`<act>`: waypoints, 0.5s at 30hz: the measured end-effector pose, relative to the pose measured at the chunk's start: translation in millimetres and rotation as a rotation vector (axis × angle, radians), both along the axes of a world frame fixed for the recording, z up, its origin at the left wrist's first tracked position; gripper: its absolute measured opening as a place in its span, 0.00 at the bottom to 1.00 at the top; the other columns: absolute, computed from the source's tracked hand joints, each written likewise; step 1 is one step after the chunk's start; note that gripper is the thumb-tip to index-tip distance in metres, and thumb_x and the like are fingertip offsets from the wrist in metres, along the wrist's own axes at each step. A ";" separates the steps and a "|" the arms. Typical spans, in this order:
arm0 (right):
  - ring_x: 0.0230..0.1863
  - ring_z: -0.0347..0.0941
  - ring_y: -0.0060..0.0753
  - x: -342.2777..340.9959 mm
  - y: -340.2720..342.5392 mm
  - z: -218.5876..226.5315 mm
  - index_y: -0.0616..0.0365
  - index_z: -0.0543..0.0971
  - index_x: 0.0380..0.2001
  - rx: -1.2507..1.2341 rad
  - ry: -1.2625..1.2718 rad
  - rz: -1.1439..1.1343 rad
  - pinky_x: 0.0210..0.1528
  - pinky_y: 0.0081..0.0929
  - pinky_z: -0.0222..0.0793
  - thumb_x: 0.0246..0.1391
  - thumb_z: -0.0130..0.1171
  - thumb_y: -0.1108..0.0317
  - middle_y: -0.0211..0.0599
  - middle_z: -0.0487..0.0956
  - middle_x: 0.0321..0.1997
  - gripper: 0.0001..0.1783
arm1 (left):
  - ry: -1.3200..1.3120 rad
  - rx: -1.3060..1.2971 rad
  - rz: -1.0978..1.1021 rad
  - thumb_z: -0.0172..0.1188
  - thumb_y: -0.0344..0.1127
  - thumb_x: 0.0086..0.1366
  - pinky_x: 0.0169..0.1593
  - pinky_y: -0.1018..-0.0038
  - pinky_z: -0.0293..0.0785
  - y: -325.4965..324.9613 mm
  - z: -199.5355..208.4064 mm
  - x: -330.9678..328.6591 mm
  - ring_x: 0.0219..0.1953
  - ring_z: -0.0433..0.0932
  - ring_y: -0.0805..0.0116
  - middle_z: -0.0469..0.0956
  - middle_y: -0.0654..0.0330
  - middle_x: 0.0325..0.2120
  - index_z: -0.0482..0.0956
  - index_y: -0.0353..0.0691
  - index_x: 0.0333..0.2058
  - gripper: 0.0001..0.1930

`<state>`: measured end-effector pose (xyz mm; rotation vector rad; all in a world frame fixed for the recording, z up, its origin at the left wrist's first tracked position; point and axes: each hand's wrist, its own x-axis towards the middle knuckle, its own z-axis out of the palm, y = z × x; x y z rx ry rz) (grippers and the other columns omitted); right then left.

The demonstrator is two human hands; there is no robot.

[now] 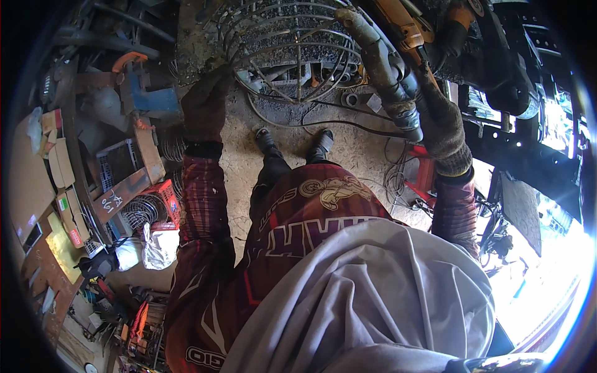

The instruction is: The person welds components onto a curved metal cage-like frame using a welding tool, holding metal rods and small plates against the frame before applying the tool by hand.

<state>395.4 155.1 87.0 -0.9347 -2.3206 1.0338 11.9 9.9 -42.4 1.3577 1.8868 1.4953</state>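
Observation:
A round cage of bent metal rods (298, 46) rests on the dark workbench in front of me. My left hand (205, 102), in a dark glove, is at the cage's left rim, its fingers curled against the rods. My right hand (444, 127), in a grey-brown knit glove, is at the right, beside a thick silver metal cylinder (388, 74) that slants down toward me. The right fingers are closed near the lower end of an orange bar-like part (401, 25). What they grip is hidden.
Below the bench, a dark cable (354, 123) runs over the concrete floor (242, 130). Wire coils (144, 211) and a red crate (169, 202) stand at left, near a blue metal piece (149, 96) and cardboard boxes (62, 163). A red stand (425, 174) is at right, before bright daylight.

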 end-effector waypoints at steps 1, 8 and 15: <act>0.55 0.79 0.39 -0.3 0.0 2.1 0.67 0.71 0.63 0.033 -0.016 0.008 0.58 0.33 0.72 0.56 0.56 0.76 0.50 0.79 0.57 0.29 | 0.010 0.003 0.009 0.61 0.29 0.68 0.51 0.73 0.76 -0.3 1.4 0.5 0.44 0.82 0.69 0.85 0.56 0.42 0.82 0.34 0.50 0.14; 0.52 0.79 0.59 1.8 8.5 1.2 0.70 0.73 0.59 0.605 -0.167 0.240 0.52 0.42 0.78 0.43 0.58 0.76 0.63 0.74 0.60 0.34 | 0.145 0.017 0.005 0.59 0.29 0.68 0.53 0.71 0.76 2.9 -0.7 -2.6 0.46 0.82 0.67 0.84 0.56 0.44 0.83 0.36 0.50 0.13; 0.52 0.79 0.52 -6.8 6.3 2.2 0.69 0.69 0.63 0.349 -0.063 0.187 0.50 0.38 0.78 0.51 0.57 0.71 0.57 0.74 0.60 0.33 | 0.319 0.014 0.002 0.57 0.29 0.69 0.54 0.70 0.76 -1.8 -2.4 -4.0 0.48 0.82 0.64 0.84 0.55 0.45 0.84 0.37 0.49 0.13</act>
